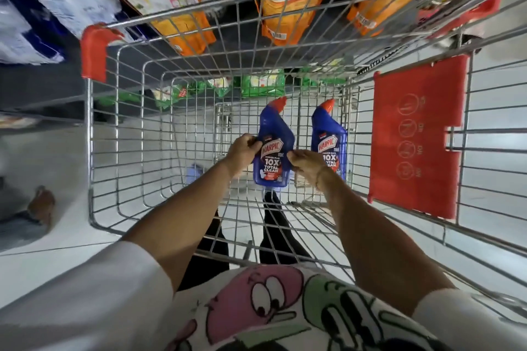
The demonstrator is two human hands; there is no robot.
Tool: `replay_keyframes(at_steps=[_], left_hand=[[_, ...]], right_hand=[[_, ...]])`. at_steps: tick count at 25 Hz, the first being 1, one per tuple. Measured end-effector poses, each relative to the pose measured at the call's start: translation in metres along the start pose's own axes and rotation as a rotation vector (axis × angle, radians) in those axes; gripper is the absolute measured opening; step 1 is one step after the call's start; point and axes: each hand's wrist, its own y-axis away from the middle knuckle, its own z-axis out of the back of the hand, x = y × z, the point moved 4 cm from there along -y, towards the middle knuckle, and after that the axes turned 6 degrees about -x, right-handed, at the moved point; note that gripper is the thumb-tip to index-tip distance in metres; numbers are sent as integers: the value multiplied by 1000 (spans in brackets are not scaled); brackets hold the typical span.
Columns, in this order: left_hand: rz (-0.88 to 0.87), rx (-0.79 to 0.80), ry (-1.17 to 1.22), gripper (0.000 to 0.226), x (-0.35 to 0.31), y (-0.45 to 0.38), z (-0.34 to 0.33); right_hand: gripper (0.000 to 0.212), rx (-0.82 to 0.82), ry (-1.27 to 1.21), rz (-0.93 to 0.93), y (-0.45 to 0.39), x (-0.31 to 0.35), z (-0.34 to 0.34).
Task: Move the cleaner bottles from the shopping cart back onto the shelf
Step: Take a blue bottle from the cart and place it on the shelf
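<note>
Person leaning over a wire shopping cart [97, 208], both arms reaching down inside. Two blue cleaner bottles with red caps are in the cart. The nearer bottle [273, 148] is pinched from both sides: left hand [243, 151] closed on its left edge, right hand [306, 164] closed on its right edge around label height. Whether the bottle is already lifted off the cart floor or lying on it, cannot tell. The second bottle [328, 137] lies just beside the held one, on the side toward the red seat flap [417, 139], partly behind the right hand, nobody gripping it. Shelf [42, 85] with pouches and bags stands beyond the far end of the cart.

Likely step: picking up the first bottle; both are still in the cart, so the task looks barely begun.

Risks: the grip is fingertips on smooth plastic edges, so the bottle could slip and drop back through the hands. The right wrist is close to the second bottle and could knock it. Lifting out, the bottle or a forearm could catch on the cart's wire rim.
</note>
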Motion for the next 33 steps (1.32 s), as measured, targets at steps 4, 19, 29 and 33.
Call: replay_keyframes(at_steps=[4,19,29,33], left_hand=[[-155,-23,82,28,-42,30,11],[-1009,-201,368,12,-256,228,173],[-1089,-392,396,25,-328,224,280],[-1030,-436,404,30,-323,201,301]], right_hand=[[21,62,-107,150,36,39,15],[38,126,-98,1160,279,300,-31],[44,129,-78,1261,305,413,-115],[44,137,-52,1203,287,423,-141]])
